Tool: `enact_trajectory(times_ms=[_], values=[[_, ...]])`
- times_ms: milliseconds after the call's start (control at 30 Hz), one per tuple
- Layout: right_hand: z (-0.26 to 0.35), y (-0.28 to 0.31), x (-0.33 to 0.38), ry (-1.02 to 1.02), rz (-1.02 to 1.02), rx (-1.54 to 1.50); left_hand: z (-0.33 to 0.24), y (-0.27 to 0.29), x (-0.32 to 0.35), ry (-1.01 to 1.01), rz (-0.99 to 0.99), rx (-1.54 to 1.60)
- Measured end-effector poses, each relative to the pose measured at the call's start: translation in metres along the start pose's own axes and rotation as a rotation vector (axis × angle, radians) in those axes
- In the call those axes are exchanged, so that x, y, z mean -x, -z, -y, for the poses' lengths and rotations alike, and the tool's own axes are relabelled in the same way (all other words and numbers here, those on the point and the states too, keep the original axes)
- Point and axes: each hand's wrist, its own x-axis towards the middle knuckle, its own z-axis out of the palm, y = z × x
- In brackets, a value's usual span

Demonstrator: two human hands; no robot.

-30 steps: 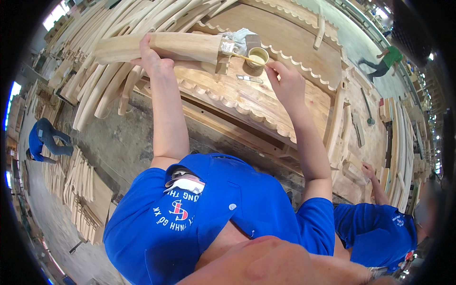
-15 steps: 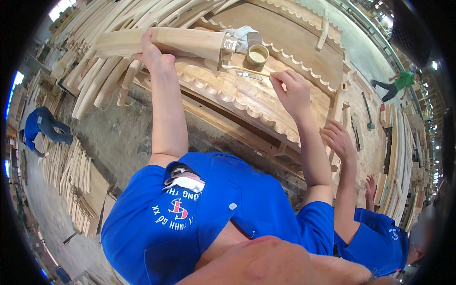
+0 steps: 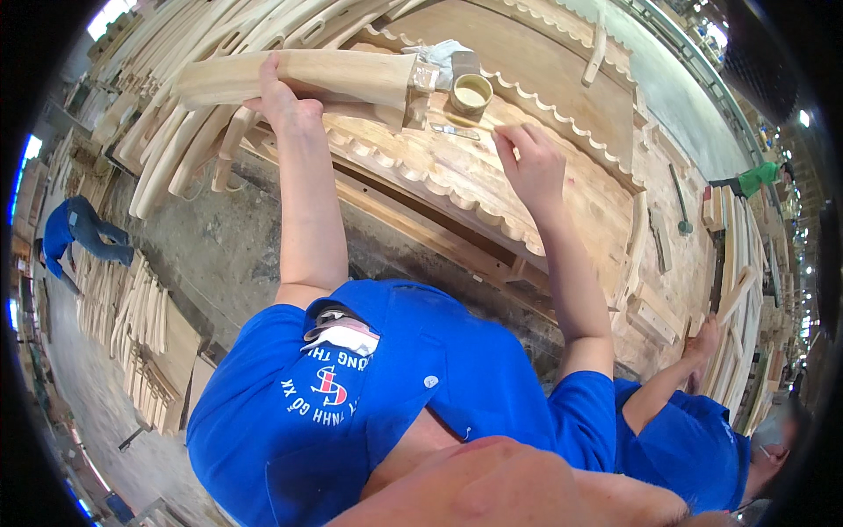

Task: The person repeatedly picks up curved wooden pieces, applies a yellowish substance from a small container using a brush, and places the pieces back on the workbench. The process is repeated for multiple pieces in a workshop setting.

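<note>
Pale carved boards with scalloped edges cover the bench (image 3: 562, 189), where the left hand (image 3: 283, 104) clasps one smooth tapered wooden leg (image 3: 299, 77), right hand (image 3: 529, 167) loosely curled beside one round cup (image 3: 471, 92).

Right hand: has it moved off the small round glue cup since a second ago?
Yes. The right hand was at the glue cup a second ago; now it is lower, over the scalloped carved panel, clear of the cup.

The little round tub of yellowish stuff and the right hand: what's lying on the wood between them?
In the head view, a small flat metal tool lies on the carved wooden panel between the round tub and the right hand.
</note>
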Motion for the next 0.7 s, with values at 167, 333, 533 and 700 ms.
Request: enact_trajectory(times_ms=[167, 333, 533, 700], values=[[-0.003, -0.001, 0.005, 0.061, -0.001, 0.042, 0.003, -0.003, 0.007, 0.003, 0.066, 0.026], [-0.003, 0.026, 0.015, -0.042, 0.142, -0.134, 0.013, 0.012, -0.019, 0.042, 0.36, 0.314], [0.006, 0.082, 0.004, -0.283, 0.208, -0.256, 0.005, 0.017, -0.03, -0.023, 1.202, 0.816], [0.044, 0.096, -0.009, -0.216, 0.141, -0.249, -0.003, -0.001, -0.007, 0.121, 1.362, 1.117]])
